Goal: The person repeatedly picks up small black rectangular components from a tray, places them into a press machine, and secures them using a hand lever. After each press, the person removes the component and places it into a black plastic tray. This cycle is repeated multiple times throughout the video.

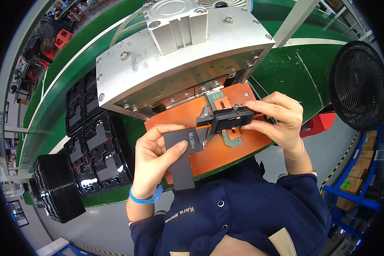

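Factory floor: metal press, green conveyor, stacked trays

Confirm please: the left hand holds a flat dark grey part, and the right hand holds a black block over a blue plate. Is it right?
Not quite. In the head view the plate is orange, not blue. The left hand holds the flat dark grey part, and the right hand holds the black block over it.

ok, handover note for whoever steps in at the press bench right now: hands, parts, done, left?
Left hand: holds a dark grey L-shaped flat part just off the fixture.
Right hand: grips the small black block with orange tabs on the orange fixture plate under the metal press.
Black trays with more parts sit to the left.
Done: block is at the fixture.
Left: the L-shaped part is not yet joined to the block, as far as I can tell.
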Motion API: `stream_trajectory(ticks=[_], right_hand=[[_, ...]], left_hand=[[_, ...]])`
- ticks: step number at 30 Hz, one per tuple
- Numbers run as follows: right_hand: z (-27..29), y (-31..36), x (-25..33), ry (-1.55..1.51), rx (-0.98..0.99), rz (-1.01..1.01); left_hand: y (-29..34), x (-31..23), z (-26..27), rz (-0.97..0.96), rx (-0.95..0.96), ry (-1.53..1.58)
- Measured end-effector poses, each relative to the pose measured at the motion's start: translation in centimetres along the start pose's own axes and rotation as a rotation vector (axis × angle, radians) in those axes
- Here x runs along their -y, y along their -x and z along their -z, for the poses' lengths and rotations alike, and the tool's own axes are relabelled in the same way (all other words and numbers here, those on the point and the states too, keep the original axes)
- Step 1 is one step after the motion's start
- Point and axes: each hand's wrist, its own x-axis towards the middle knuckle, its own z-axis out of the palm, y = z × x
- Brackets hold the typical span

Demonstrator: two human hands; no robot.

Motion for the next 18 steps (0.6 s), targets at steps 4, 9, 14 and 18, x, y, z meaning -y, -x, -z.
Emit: stream_trajectory(ticks=[4, 9, 14, 18], right_hand=[[-0.01, 0.05, -0.02, -0.002, 0.001, -0.002], [0.14, 0.17, 0.13, 0.004, 0.01, 0.003], [0.05, 0.23, 0.14, 0.001, 0.008, 0.003], [0.09, 0.19, 0.11, -0.004, 0.008, -0.002]], left_hand=[[-0.01, -0.05, -0.07, 0.001, -0.002, -0.018], [0.03, -0.05, -0.05, -0.002, -0.012, -0.034], [-0.01, 0.1, -0.01, -0.012, -0.006, -0.019], [-0.04, 0.0, -0.05, -0.008, -0.003, -0.018]])
